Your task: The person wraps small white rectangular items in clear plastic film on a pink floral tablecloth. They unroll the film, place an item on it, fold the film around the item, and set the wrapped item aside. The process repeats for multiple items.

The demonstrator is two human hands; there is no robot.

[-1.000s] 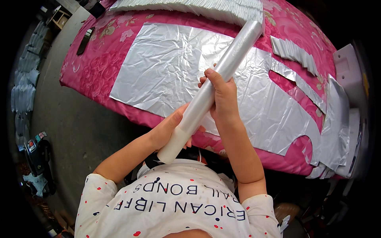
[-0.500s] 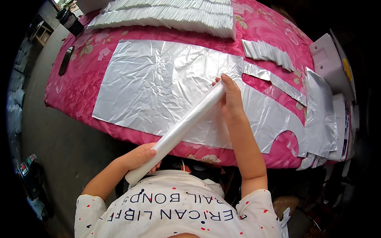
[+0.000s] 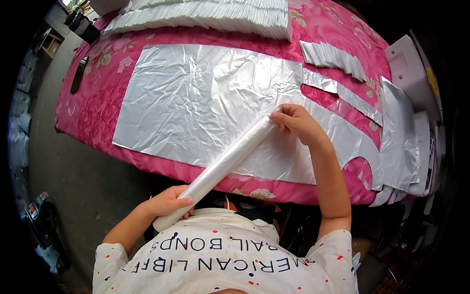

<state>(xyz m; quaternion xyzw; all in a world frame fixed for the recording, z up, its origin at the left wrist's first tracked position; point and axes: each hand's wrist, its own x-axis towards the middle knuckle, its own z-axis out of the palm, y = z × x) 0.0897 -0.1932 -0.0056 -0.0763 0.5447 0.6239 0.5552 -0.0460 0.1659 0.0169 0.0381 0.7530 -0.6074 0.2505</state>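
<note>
A long roll of thin white plastic film point(image 3: 223, 164) slants across in front of me, its lower end by my shirt. My left hand point(image 3: 171, 202) is wrapped round it near that end, thumb on top. At its upper end, my right hand point(image 3: 295, 122) pinches the film's edge between thumb and fingertips. Beneath the roll, a wrinkled, silvery-white plastic sheet point(image 3: 171, 98) lies spread on the table. Its right part has a curved cutout and a long strap-like strip point(image 3: 360, 105).
A pink floral cloth point(image 3: 95, 117) covers the table. Stacked folded white pieces point(image 3: 215, 22) stand at the back, with a smaller fanned row point(image 3: 333, 59) to the right. A phone point(image 3: 79, 74) and black bottle point(image 3: 82, 27) lie left; a white foam box point(image 3: 411, 73) stands right.
My right hand has shifted right and slightly nearer, going from a grip around the roll's upper end to a pinch at its tip. My left hand keeps its hold, slightly lower.
</note>
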